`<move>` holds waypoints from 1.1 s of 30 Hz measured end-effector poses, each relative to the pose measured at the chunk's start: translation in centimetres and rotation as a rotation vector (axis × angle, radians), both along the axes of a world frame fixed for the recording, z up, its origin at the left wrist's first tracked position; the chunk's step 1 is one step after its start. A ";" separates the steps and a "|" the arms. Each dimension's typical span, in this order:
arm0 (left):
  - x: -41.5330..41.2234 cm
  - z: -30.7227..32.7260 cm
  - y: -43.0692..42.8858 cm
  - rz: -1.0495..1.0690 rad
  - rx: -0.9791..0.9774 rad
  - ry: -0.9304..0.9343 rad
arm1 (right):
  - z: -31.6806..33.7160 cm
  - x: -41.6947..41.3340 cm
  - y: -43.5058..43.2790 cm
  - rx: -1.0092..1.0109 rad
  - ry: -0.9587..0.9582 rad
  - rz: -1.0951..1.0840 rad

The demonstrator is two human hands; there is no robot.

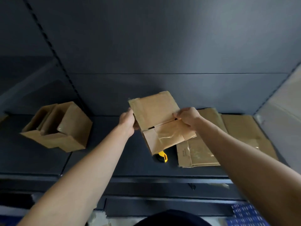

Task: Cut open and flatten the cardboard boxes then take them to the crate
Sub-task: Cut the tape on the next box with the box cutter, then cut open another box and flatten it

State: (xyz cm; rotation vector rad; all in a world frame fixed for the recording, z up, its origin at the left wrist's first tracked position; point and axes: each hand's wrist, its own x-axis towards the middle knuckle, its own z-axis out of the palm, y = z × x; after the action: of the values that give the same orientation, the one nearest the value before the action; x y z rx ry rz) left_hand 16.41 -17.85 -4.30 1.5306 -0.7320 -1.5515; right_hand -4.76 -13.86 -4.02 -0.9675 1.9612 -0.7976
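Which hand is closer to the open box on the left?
Left. The left hand grips the left edge of the held box, to the right of the open box and apart from it; the right hand pinches the held box's other side, farther away.

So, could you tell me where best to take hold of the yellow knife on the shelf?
Probably the exposed near end of the yellow knife, coming from the front of the shelf: its far end is hidden by the held box.

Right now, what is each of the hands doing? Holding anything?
The left hand grips the left edge of the cardboard box.
The right hand pinches the same box's right side, at a flap.
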 end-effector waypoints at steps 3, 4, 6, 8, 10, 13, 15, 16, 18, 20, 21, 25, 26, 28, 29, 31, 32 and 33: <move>-5.1 -0.4 0.5 -0.132 0.027 0.059 | -0.3 -4.6 1.9 -0.027 0.048 -0.217; -6.8 -0.5 0.7 -0.226 0.017 0.034 | -0.4 -6.1 2.6 -0.023 0.058 -0.265; -9.7 -1.2 1.1 -0.458 -0.021 -0.081 | -0.8 -8.4 3.7 0.006 0.069 -0.328; -12.1 -2.2 1.7 -0.660 -0.046 -0.210 | -1.5 -10.4 4.7 0.046 0.064 -0.365; -13.9 -3.1 2.2 -0.788 -0.033 -0.269 | -2.1 -11.7 5.4 0.087 0.057 -0.368; -15.6 -4.3 2.5 -0.807 -0.023 -0.263 | -3.1 -13.4 5.9 0.131 0.061 -0.369; -16.5 -4.8 2.6 -0.820 -0.023 -0.268 | -3.6 -14.4 5.9 0.153 0.078 -0.356; -16.9 -5.0 2.7 -0.839 -0.027 -0.292 | -4.0 -14.9 5.8 0.172 0.096 -0.333; -17.7 -5.2 2.8 -0.877 -0.047 -0.379 | -4.6 -15.4 5.6 0.222 0.141 -0.287; -18.1 -5.2 2.8 -0.879 -0.080 -0.454 | -4.8 -15.6 5.3 0.247 0.200 -0.283; -18.2 -5.1 2.7 -0.865 -0.103 -0.477 | -4.8 -15.6 4.9 0.254 0.241 -0.299; -17.5 -4.4 1.7 -0.701 -0.248 -0.563 | -2.2 -14.4 2.7 0.178 0.416 -0.254; -16.9 -4.1 1.4 -0.652 -0.281 -0.577 | -1.5 -13.7 1.9 0.135 0.441 -0.211; -15.3 -3.5 0.9 -0.575 -0.324 -0.619 | -0.3 -11.6 0.4 0.054 0.491 -0.075; -14.0 -3.1 0.6 -0.533 -0.346 -0.649 | 0.1 -10.2 -0.2 0.018 0.508 0.006; -10.7 -2.5 -0.1 -0.436 -0.389 -0.725 | 0.7 -6.9 -1.3 -0.041 0.500 0.153; -8.6 -2.1 -0.3 -0.388 -0.400 -0.764 | 0.9 -5.0 -1.7 -0.065 0.489 0.218; -6.4 -1.7 -0.3 -0.342 -0.398 -0.805 | 1.1 -3.1 -2.0 -0.082 0.482 0.284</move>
State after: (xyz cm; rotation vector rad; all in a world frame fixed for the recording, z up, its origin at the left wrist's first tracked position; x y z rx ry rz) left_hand 10.00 -18.12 -6.05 1.7596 -1.7126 -0.8711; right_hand -7.82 -15.87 -2.90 -1.5609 2.1266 -0.5174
